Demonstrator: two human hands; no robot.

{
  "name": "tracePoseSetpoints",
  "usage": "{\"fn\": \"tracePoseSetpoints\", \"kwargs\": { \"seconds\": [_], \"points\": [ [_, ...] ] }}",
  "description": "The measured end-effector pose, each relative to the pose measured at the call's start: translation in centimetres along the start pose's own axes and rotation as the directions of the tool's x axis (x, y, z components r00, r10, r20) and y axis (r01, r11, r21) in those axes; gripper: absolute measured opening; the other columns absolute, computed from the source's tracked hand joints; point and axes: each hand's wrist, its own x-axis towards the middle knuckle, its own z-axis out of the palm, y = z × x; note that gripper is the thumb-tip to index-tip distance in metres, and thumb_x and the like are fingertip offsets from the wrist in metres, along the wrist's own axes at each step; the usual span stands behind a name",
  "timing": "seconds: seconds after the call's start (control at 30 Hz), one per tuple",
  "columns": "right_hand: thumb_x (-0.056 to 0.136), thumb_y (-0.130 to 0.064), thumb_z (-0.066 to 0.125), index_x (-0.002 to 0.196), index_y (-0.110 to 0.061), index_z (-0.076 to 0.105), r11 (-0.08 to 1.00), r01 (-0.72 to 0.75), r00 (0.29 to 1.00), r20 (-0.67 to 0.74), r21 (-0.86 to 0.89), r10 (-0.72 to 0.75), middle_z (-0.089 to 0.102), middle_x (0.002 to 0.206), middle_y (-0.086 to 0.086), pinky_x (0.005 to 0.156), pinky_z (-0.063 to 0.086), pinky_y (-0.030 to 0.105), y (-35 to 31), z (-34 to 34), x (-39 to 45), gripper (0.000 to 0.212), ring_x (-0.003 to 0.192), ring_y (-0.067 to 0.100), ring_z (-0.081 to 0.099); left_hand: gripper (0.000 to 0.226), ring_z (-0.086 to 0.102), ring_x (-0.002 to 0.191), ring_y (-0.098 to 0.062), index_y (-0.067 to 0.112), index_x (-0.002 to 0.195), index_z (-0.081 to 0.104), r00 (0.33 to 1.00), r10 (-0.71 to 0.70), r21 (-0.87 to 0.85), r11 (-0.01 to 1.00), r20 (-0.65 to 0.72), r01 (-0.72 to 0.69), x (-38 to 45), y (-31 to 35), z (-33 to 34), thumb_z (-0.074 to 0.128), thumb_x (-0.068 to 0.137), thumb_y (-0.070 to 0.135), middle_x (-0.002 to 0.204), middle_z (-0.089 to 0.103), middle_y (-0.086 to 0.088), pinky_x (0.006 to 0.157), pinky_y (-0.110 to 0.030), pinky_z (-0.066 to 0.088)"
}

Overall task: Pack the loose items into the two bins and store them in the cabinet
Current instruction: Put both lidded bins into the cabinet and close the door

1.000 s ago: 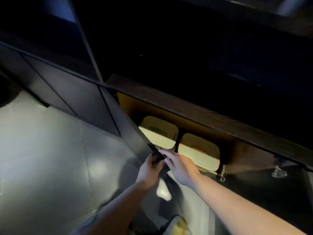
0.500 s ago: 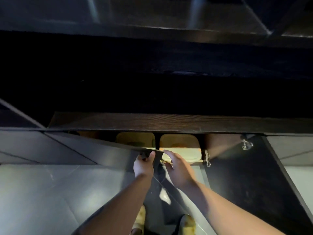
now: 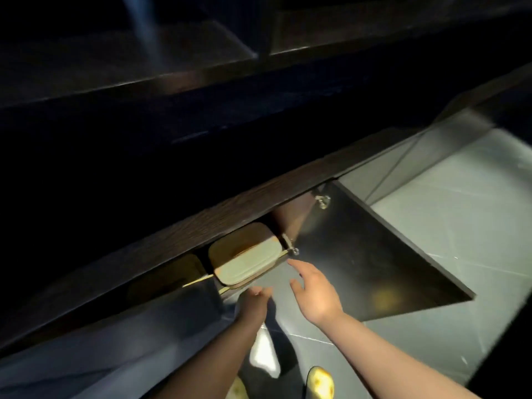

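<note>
head | rounded pale bin (image 3: 247,262) in wood-grain cabinet (image 3: 178,240) | left hand (image 3: 254,305) fingers unclear | right hand (image 3: 315,295) fingers released

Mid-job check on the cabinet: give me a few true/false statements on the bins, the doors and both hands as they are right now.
1. A pale bin sits inside the cabinet. True.
2. The right door is shut. False: it stands swung wide open.
3. The right hand grips the bin. False: it hovers in front of the bin with fingers spread, holding nothing.
4. The left hand is at the edge of the left door, which covers most of the left half of the opening. True.
5. Both bins are on the floor. False: the one plainly seen is in the cabinet, with a second dim shape left of it.
</note>
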Motion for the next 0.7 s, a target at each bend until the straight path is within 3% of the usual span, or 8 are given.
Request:
{"fn": "tracePoseSetpoints", "kwargs": {
  "seconds": [0.13, 0.23, 0.33, 0.43, 0.53, 0.63, 0.7],
  "points": [
    [0.095, -0.023, 0.049, 0.141, -0.032, 0.043, 0.987, -0.159, 0.973, -0.174, -0.019, 0.153, 0.044, 0.145, -0.011, 0.106, 0.037, 0.03, 6.8, -6.9, -2.2, 0.047, 0.133, 0.012, 0.037, 0.033, 0.051, 0.123, -0.027, 0.003, 0.122, 0.06, 0.966, 0.163, 0.186, 0.962, 0.203, -0.201, -1.5, 3.1, 7.5, 0.057, 0.091, 0.012, 0.131, 0.057, -0.01, 0.104, -0.027, 0.035],
    [0.094, -0.021, 0.051, 0.141, -0.027, 0.044, 0.963, -0.259, 0.934, -0.272, -0.076, 0.23, 0.046, 0.143, -0.007, 0.105, 0.036, 0.031, 11.6, -11.5, -3.5, 0.048, 0.131, 0.017, 0.038, 0.033, 0.054, 0.118, -0.022, 0.006, 0.122, 0.059, 0.907, 0.261, 0.289, 0.887, 0.33, -0.36, -3.1, 5.2, 11.9, 0.057, 0.089, 0.012, 0.127, 0.06, -0.01, 0.096, -0.018, 0.033],
    [0.093, -0.021, 0.051, 0.143, -0.025, 0.041, 0.909, -0.392, 0.883, -0.337, -0.146, 0.326, 0.041, 0.147, -0.002, 0.108, 0.031, 0.031, 16.7, -15.4, -4.8, 0.052, 0.134, 0.022, 0.036, 0.033, 0.056, 0.115, -0.022, 0.014, 0.12, 0.06, 0.845, 0.3, 0.367, 0.8, 0.442, -0.475, -4.5, 7.0, 17.4, 0.057, 0.088, 0.017, 0.125, 0.06, -0.007, 0.099, -0.024, 0.038],
    [0.095, -0.025, 0.047, 0.148, -0.024, 0.029, 0.848, -0.495, 0.85, -0.31, -0.191, 0.426, 0.026, 0.157, 0.0, 0.111, 0.026, 0.035, 20.9, -17.3, -5.3, 0.055, 0.143, 0.022, 0.022, 0.033, 0.055, 0.114, -0.02, 0.018, 0.121, 0.059, 0.786, 0.313, 0.407, 0.72, 0.533, -0.562, -6.2, 8.1, 22.3, 0.056, 0.088, 0.021, 0.127, 0.058, -0.004, 0.099, -0.025, 0.039],
    [0.098, -0.028, 0.042, 0.149, -0.02, 0.023, 0.83, -0.5, 0.863, -0.229, -0.249, 0.451, 0.023, 0.157, 0.0, 0.115, 0.019, 0.038, 23.7, -17.6, -4.8, 0.056, 0.147, 0.022, 0.014, 0.033, 0.055, 0.113, -0.019, 0.022, 0.121, 0.06, 0.764, 0.322, 0.416, 0.689, 0.559, -0.594, -7.3, 8.3, 25.3, 0.056, 0.088, 0.023, 0.125, 0.057, -0.001, 0.094, -0.021, 0.039],
    [0.098, -0.027, 0.043, 0.15, -0.017, 0.022, 0.856, -0.473, 0.879, -0.186, -0.209, 0.44, 0.031, 0.153, 0.002, 0.116, 0.02, 0.037, 25.0, -17.0, -4.8, 0.057, 0.144, 0.024, 0.023, 0.032, 0.057, 0.11, -0.018, 0.024, 0.118, 0.061, 0.771, 0.317, 0.396, 0.714, 0.553, -0.577, -7.8, 7.5, 26.2, 0.058, 0.086, 0.022, 0.122, 0.06, 0.001, 0.093, -0.024, 0.044],
    [0.097, -0.025, 0.047, 0.149, -0.017, 0.026, 0.883, -0.45, 0.881, -0.229, -0.134, 0.414, 0.037, 0.15, 0.004, 0.114, 0.025, 0.034, 25.2, -15.9, -5.5, 0.056, 0.138, 0.024, 0.032, 0.033, 0.056, 0.109, -0.016, 0.025, 0.12, 0.059, 0.77, 0.351, 0.394, 0.702, 0.533, -0.593, -8.0, 6.5, 25.8, 0.059, 0.086, 0.023, 0.122, 0.059, 0.002, 0.091, -0.024, 0.045]
  ]
}}
